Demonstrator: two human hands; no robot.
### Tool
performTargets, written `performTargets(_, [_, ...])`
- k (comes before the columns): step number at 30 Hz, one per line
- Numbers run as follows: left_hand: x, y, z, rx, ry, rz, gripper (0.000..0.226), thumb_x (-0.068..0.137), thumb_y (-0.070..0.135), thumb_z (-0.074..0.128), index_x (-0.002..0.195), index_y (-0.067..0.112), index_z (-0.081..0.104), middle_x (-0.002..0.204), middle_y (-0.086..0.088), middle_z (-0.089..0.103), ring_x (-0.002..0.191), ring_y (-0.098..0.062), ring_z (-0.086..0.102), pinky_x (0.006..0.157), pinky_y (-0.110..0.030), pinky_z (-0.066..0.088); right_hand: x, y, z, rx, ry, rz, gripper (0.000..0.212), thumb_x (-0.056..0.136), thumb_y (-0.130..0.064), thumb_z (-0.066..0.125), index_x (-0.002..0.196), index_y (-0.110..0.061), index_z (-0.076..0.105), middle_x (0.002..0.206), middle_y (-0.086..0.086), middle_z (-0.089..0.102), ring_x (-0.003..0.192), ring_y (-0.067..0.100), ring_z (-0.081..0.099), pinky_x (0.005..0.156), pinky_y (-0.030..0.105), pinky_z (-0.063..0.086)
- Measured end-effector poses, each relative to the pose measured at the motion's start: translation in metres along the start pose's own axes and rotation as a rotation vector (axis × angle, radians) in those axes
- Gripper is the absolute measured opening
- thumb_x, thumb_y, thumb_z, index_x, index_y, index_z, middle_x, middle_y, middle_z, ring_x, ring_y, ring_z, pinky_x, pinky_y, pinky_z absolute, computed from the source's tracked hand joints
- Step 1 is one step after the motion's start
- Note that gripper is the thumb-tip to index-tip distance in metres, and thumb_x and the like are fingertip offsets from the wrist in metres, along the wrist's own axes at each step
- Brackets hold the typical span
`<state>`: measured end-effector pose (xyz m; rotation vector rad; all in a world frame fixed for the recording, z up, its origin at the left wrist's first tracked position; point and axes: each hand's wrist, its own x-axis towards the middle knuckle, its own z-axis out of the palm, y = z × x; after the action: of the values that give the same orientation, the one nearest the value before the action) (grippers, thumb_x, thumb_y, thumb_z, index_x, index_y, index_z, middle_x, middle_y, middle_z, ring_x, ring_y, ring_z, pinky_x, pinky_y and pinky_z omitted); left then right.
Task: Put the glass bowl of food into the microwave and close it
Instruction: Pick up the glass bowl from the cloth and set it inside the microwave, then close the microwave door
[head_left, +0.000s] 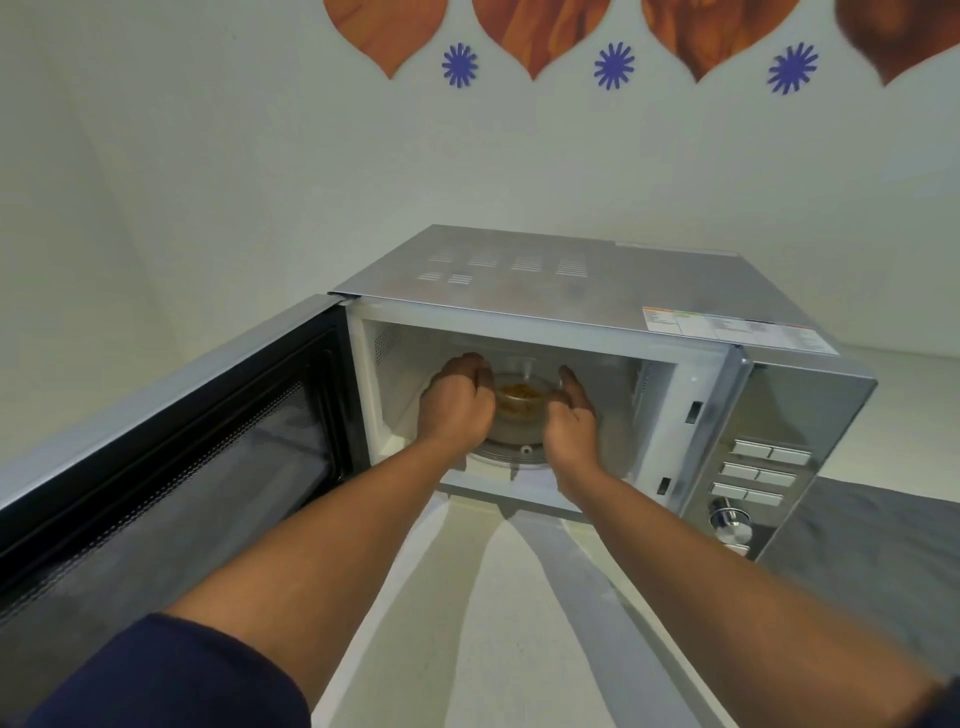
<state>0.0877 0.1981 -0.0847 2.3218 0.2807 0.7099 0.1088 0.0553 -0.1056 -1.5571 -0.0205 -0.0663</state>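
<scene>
1. The microwave (597, 291) stands on the counter (509, 597) against the wall (208, 156), its door (171, 447) swung wide to the left.
2. The bowl (521, 397) sits inside the cavity on the turntable (511, 454), roughly centred, with yellow-brown food in it.
3. The left hand (457, 408) is curled against the bowl's left side, fingers bent over the rim; the knuckles hide how firmly it grips.
4. The right hand (571, 415) lies along the bowl's right side, palm turned inward, fingers half open and pointing into the cavity. I cannot tell whether it presses the glass or only rests beside it.
5. Both forearms pass over the cavity's front sill; the left wrist is near the left inner wall, while the right has more room towards the right inner wall.
6. The turntable's front edge shows bare between the wrists.
7. The control panel (758, 473) with buttons and a knob (732, 525) is right of the opening, clear of the arms.
8. A grey cloth (872, 551) lies on the counter to the right of the microwave.
9. Bare counter stretches in front of the opening, below the arms.
</scene>
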Motion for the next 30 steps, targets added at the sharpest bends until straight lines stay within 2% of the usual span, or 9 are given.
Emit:
performTargets(1, [-0.003,0.003,-0.008,0.083,0.025,0.067,0.024,0.099,0.032,0.039,0.095,0.025,0.062,0.089,0.001,0.067,0.073,-0.014,0.058,0.072,-0.032,0.049,-0.005,0.0,-0.004,-0.047,-0.016,-0.052,0.048,0.107,-0.017,0.043,0.151,-0.034,0.049,0.137,-0.015,0.056,0.085,-0.003,0.068,0.063,0.006,0.049])
performTargets(3, [-0.014,0.012,-0.023,0.225,0.068,0.175,0.031,0.098,0.035,0.037,0.082,0.025,0.062,0.073,0.006,0.063,0.065,-0.015,0.057,0.072,-0.038,0.051,-0.019,-0.004,-0.013,-0.152,-0.031,-0.168,0.031,0.108,-0.02,0.046,0.129,-0.037,0.061,0.109,-0.017,0.066,0.069,-0.007,0.064,0.056,0.004,0.044])
performTargets(5, [-0.022,0.023,-0.038,0.32,0.116,0.244,0.04,0.1,0.041,0.035,0.073,0.025,0.06,0.064,0.009,0.058,0.063,-0.018,0.055,0.073,-0.041,0.049,-0.029,-0.009,-0.022,-0.251,-0.038,-0.279,0.019,0.108,-0.026,0.05,0.108,-0.04,0.064,0.093,-0.016,0.063,0.079,-0.007,0.063,0.061,0.0,0.041])
performTargets(7, [-0.029,0.034,-0.055,0.407,0.18,0.266,0.04,0.099,0.044,0.036,0.065,0.027,0.051,0.057,0.011,0.048,0.063,-0.018,0.049,0.072,-0.039,0.043,-0.039,-0.015,-0.034,-0.341,-0.054,-0.403,0.022,0.107,-0.03,0.052,0.117,-0.028,0.072,0.103,-0.015,0.064,0.089,-0.004,0.06,0.073,-0.002,0.038])
performTargets(9, [-0.036,0.045,-0.07,0.478,0.236,0.255,0.034,0.095,0.043,0.042,0.065,0.028,0.043,0.058,0.012,0.042,0.067,-0.019,0.046,0.07,-0.038,0.036,-0.047,-0.023,-0.047,-0.435,-0.079,-0.547,0.029,0.106,-0.027,0.056,0.127,-0.017,0.073,0.117,-0.011,0.068,0.106,0.006,0.061,0.089,0.008,0.042])
performTargets(15, [-0.052,0.069,-0.106,0.629,0.332,0.2,0.011,0.086,0.031,0.048,0.089,0.02,0.049,0.093,-0.001,0.056,0.094,-0.029,0.049,0.082,-0.043,0.036,-0.07,-0.055,-0.082,-0.616,0.017,-0.987,0.021,0.097,-0.015,0.066,0.112,-0.008,0.078,0.113,0.008,0.078,0.108,0.023,0.069,0.095,0.03,0.049])
performTargets(21, [-0.054,0.073,-0.147,0.843,0.283,0.053,0.047,0.075,0.031,0.053,0.117,0.01,0.048,0.117,-0.013,0.052,0.109,-0.036,0.045,0.091,-0.048,0.035,-0.066,-0.076,-0.116,-0.828,0.145,-1.3,0.021,0.097,-0.012,0.066,0.114,-0.005,0.076,0.128,0.014,0.072,0.128,0.033,0.062,0.108,0.048,0.045])
performTargets(26, [-0.059,0.069,-0.175,1.017,0.134,-0.186,0.077,0.068,0.031,0.053,0.14,0.006,0.039,0.133,-0.018,0.05,0.125,-0.041,0.041,0.104,-0.053,0.03,-0.056,-0.097,-0.146,-1.032,0.209,-1.346,0.033,0.092,-0.003,0.062,0.124,0.0,0.069,0.134,0.02,0.068,0.131,0.039,0.059,0.11,0.051,0.043])
performTargets(30, [-0.062,0.066,-0.193,1.092,0.065,-0.418,0.081,0.067,0.031,0.054,0.142,0.003,0.04,0.136,-0.023,0.05,0.128,-0.046,0.043,0.107,-0.054,0.03,-0.053,-0.111,-0.164,-1.143,0.256,-1.161,0.041,0.093,-0.01,0.058,0.132,0.001,0.062,0.137,0.02,0.065,0.133,0.04,0.056,0.109,0.053,0.043])
